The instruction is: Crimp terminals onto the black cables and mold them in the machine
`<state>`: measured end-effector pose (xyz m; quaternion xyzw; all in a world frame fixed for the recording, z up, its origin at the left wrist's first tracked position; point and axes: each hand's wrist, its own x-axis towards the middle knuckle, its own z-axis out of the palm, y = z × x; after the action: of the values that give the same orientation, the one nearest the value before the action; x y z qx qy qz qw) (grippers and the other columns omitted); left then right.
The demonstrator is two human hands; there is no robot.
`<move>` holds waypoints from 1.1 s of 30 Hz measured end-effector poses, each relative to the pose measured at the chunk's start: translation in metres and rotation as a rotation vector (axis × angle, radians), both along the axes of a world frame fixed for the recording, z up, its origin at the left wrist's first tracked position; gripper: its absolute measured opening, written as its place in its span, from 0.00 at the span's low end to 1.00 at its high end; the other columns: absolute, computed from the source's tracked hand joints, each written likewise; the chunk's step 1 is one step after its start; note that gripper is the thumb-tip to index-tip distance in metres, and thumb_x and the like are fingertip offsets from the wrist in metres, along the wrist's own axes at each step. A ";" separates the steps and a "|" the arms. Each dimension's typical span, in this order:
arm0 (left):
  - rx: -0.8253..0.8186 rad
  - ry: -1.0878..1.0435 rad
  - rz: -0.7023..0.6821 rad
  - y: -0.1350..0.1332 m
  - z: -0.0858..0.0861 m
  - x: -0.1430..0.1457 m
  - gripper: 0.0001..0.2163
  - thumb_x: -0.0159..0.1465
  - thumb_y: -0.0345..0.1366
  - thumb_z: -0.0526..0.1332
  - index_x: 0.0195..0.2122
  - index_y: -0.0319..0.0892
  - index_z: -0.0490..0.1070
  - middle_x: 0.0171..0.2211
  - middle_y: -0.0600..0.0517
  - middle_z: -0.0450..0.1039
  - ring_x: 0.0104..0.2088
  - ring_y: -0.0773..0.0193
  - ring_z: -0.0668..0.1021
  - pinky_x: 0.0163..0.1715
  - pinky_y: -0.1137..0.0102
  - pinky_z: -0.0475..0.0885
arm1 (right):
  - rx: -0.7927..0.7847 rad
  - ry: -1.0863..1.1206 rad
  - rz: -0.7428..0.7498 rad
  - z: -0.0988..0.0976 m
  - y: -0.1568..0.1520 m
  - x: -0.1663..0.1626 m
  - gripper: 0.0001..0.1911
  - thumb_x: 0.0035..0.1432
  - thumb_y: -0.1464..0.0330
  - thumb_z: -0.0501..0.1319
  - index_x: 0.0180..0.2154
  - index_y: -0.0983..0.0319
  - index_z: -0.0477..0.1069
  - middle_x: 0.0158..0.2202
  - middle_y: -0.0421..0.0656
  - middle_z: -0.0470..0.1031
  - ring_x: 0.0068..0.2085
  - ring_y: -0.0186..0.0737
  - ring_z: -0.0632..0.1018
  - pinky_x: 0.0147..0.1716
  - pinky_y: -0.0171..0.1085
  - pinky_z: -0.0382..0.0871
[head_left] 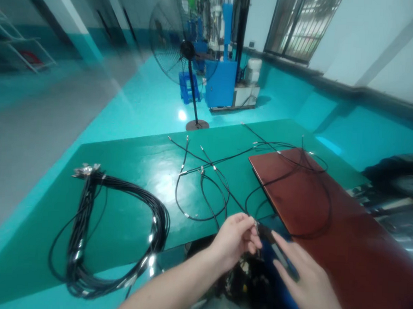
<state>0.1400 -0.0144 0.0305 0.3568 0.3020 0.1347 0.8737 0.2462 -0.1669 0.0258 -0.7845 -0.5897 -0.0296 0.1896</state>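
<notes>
My left hand (236, 236) is closed in a pinch at the table's near edge. A black cable (230, 192) runs from the tabletop down into its fingers, and a small metal end shows at the fingertips. My right hand (307, 270) is closed around a dark, slim hand tool (280, 254) with a flat handle. The tool's front end points at the left fingertips; blur hides its exact kind and whether it touches the cable end. More black cables with metal ends lie loosely looped (176, 194) on the green table (130, 153) beyond my hands.
A thick bundle of black cables (161, 216) lies at the left, overhanging the near edge. A reddish-brown board (315, 197) sits at the right with cables across it. Beyond the table stand a floor fan (192, 89) and blue machinery (220, 83). A dark wheel (402, 178) is at far right.
</notes>
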 end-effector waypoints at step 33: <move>0.098 -0.115 -0.815 0.034 0.025 0.020 0.09 0.53 0.39 0.58 0.22 0.39 0.67 0.10 0.59 0.54 0.10 0.76 0.53 0.10 0.77 0.46 | -0.004 -0.593 0.268 0.056 -0.019 0.062 0.28 0.56 0.77 0.51 0.58 0.54 0.56 0.37 0.48 0.69 0.37 0.44 0.69 0.36 0.43 0.63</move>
<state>0.1602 0.0196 0.0554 0.4804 0.0798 -0.1882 0.8529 0.3087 -0.1856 0.0821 -0.6576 -0.7172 -0.2304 0.0105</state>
